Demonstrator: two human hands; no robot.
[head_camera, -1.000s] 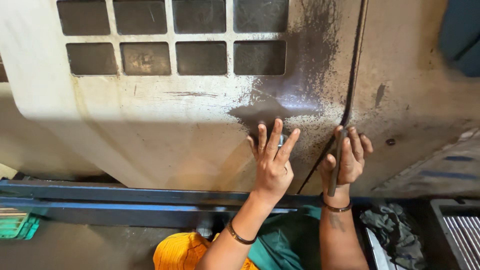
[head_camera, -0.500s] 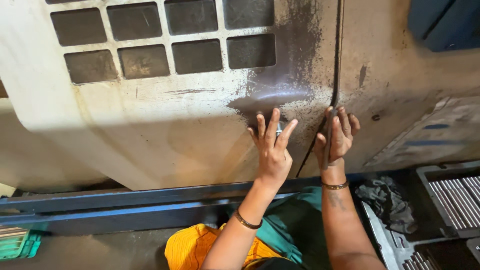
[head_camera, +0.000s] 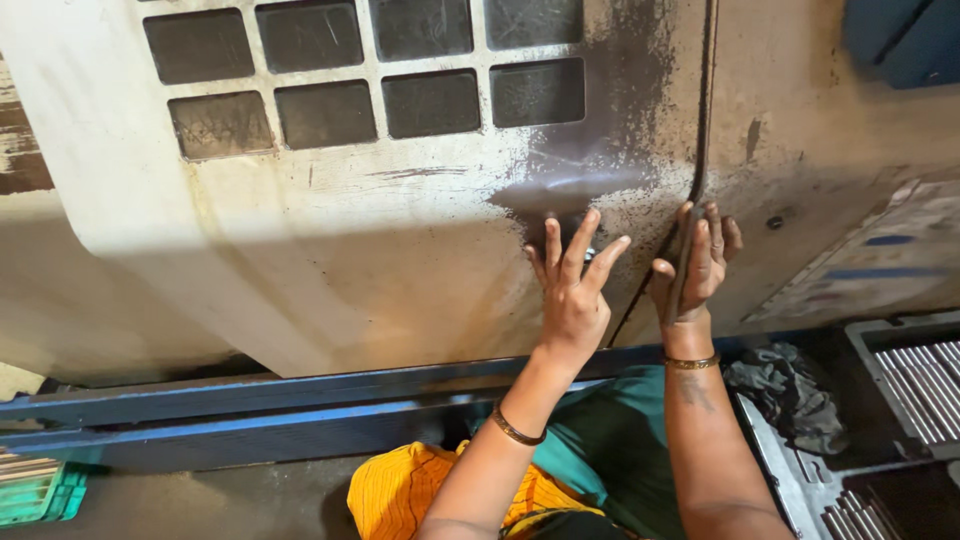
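My left hand (head_camera: 573, 292) lies flat, fingers spread, on a grimy cream machine door panel (head_camera: 330, 250), right at a dark smudged patch. My right hand (head_camera: 697, 262) is just beside it, its fingers curled round the dark door edge (head_camera: 703, 120) that runs up the seam between this panel and the neighbouring one. Both wrists wear thin bangles. A grid of dark window panes (head_camera: 380, 75) fills the upper part of the panel.
A blue rail (head_camera: 250, 410) runs along below the panel. A dark rag (head_camera: 790, 392) lies at the lower right next to a ribbed metal grate (head_camera: 920, 372). A green crate (head_camera: 35, 490) sits at the bottom left, a blue part (head_camera: 905, 38) at the top right.
Both hands stay on the panel and its edge. The view has shifted a little, and my right fingers sit closer round the seam.
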